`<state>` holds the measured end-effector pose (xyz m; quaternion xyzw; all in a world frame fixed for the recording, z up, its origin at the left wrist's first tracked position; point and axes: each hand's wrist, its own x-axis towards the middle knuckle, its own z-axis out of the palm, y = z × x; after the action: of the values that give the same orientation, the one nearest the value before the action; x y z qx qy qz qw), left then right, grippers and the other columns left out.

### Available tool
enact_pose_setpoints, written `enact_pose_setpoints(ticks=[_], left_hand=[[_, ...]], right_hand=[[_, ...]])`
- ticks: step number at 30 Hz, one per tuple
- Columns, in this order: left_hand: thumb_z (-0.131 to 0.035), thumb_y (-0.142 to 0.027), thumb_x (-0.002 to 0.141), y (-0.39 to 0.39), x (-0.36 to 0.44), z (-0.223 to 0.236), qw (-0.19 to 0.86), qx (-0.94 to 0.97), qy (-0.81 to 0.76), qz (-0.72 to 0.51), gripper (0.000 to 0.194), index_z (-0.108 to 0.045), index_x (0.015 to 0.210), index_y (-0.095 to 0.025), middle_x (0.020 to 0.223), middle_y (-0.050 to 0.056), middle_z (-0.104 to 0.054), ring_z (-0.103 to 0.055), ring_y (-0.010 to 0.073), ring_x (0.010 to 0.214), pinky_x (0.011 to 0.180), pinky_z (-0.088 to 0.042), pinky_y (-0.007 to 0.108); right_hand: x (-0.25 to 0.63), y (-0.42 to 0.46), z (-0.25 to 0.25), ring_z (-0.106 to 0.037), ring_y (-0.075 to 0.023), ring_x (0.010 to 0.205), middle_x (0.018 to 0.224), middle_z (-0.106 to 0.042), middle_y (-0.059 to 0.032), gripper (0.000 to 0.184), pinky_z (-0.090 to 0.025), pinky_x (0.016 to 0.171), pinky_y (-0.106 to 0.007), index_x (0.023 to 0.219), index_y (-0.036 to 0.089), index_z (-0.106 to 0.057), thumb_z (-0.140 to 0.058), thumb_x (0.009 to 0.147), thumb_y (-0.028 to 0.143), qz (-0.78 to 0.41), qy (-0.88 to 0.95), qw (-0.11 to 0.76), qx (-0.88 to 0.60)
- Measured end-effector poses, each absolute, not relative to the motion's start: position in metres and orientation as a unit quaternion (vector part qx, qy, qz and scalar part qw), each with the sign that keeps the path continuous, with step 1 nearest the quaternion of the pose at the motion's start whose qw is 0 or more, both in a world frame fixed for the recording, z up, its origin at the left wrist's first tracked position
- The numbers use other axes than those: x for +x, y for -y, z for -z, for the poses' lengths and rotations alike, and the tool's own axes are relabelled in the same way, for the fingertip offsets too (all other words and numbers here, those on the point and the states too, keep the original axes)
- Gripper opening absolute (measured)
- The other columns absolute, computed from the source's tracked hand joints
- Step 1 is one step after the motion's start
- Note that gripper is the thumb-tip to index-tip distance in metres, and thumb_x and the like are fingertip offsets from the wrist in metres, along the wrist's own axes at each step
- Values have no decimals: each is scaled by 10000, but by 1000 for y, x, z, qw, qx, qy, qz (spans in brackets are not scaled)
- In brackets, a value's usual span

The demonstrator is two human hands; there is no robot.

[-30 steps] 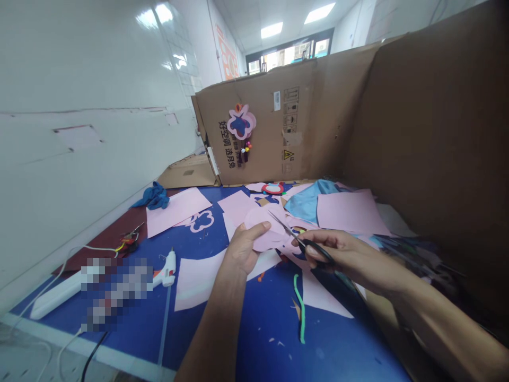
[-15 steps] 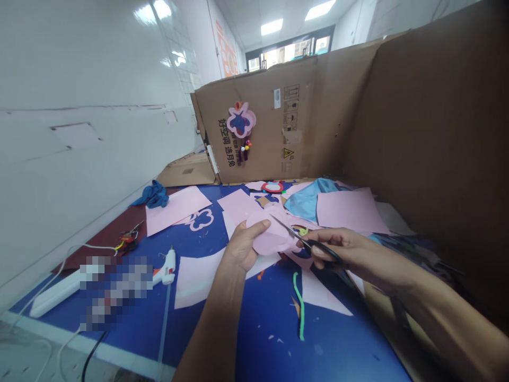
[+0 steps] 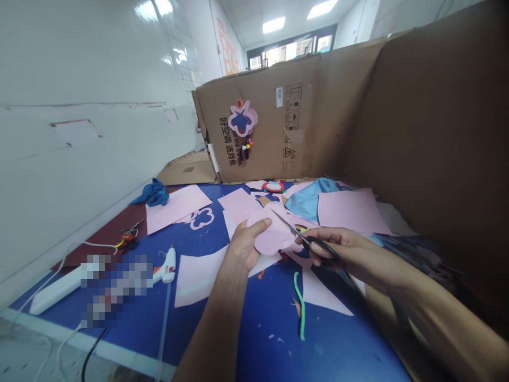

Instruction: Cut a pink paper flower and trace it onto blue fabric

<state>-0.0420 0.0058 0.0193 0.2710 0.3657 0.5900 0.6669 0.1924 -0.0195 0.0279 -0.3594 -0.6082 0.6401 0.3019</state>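
Currently, the left hand (image 3: 243, 246) grips a rounded pink craft sheet (image 3: 272, 239) between thumb and fingers, holding it above the middle of the blue printed worktop (image 3: 270, 339). The right hand (image 3: 330, 249) is closed around black-handled scissors (image 3: 314, 245), their steel blades at the sheet's edge. Toward the worktop's left edge lie a white hot glue gun (image 3: 169, 266) and a crumpled blue cloth (image 3: 153, 193); a green pipe cleaner (image 3: 298, 305) sits nearer the front edge.
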Motion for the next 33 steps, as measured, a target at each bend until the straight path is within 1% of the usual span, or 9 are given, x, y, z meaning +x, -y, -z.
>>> enact_pose_setpoints(ticks=[6, 10, 13, 17, 20, 25, 28, 31, 33], left_hand=[[-884, -115, 676, -5, -40, -20, 669, 267, -362, -592, 488, -738, 1141, -100, 1026, 138, -824, -796, 272, 857, 920, -652, 440], [-878, -111, 681, -6, -40, -19, 674, 265, -357, -590, 500, -731, 1158, -96, 1023, 146, -822, -803, 303, 904, 962, -640, 476], [-878, -113, 686, -6, -40, -19, 671, 264, -361, -591, 515, -726, 1177, -90, 1033, 155, -818, -803, 316, 939, 977, -632, 484], [-878, -119, 687, -6, -40, -18, 670, 265, -360, -593, 522, -723, 1185, -100, 1045, 155, -819, -800, 307, 942, 966, -635, 469], [-886, -133, 677, -5, -39, -18, 671, 264, -360, -592, 511, -729, 1161, -95, 1027, 151, -820, -798, 299, 907, 955, -637, 465], [-893, -143, 667, -3, -36, -20, 671, 264, -361, -591, 464, -740, 1102, -90, 990, 141, -820, -778, 254, 810, 925, -640, 443], [-902, -161, 661, -3, -35, -21, 671, 268, -364, -587, 432, -748, 1059, -92, 1007, 150, -817, -778, 262, 842, 908, -637, 426], [-907, -186, 669, -2, -36, -20, 672, 280, -370, -577, 442, -747, 1072, -99, 1088, 177, -810, -780, 286, 914, 903, -633, 428], [-903, -193, 679, -1, -36, -20, 673, 285, -375, -570, 447, -745, 1089, -109, 1099, 177, -808, -778, 289, 924, 898, -633, 436]], right_hand=[[190, 21, -29, -488, -143, 717, 820, -631, -43, 416, -285, 574, -256, 1008, 175, -805, -795, 913, 580, -651, 597, 318, -344], [189, 21, -29, -481, -155, 722, 820, -627, -45, 412, -294, 588, -269, 982, 179, -795, -805, 902, 583, -655, 589, 324, -344], [190, 20, -26, -486, -159, 728, 825, -629, -47, 413, -293, 589, -272, 1023, 176, -794, -818, 897, 569, -662, 582, 324, -344], [190, 19, -24, -492, -148, 736, 838, -642, -44, 394, -297, 596, -264, 1081, 179, -789, -823, 910, 533, -675, 566, 328, -341], [189, 19, -24, -488, -144, 738, 828, -640, -37, 376, -309, 603, -256, 1055, 185, -784, -835, 903, 524, -684, 554, 333, -339], [187, 19, -25, -495, -146, 745, 840, -629, -35, 384, -328, 607, -253, 1025, 183, -773, -856, 878, 528, -690, 537, 343, -342], [186, 20, -26, -495, -147, 748, 846, -624, -33, 384, -345, 622, -254, 968, 181, -753, -863, 867, 534, -695, 533, 345, -338], [184, 20, -28, -486, -149, 750, 837, -614, -32, 395, -351, 631, -257, 909, 176, -727, -859, 867, 546, -695, 537, 348, -329], [183, 21, -29, -482, -152, 751, 825, -605, -33, 407, -352, 631, -258, 901, 174, -719, -856, 865, 556, -693, 537, 351, -327]])
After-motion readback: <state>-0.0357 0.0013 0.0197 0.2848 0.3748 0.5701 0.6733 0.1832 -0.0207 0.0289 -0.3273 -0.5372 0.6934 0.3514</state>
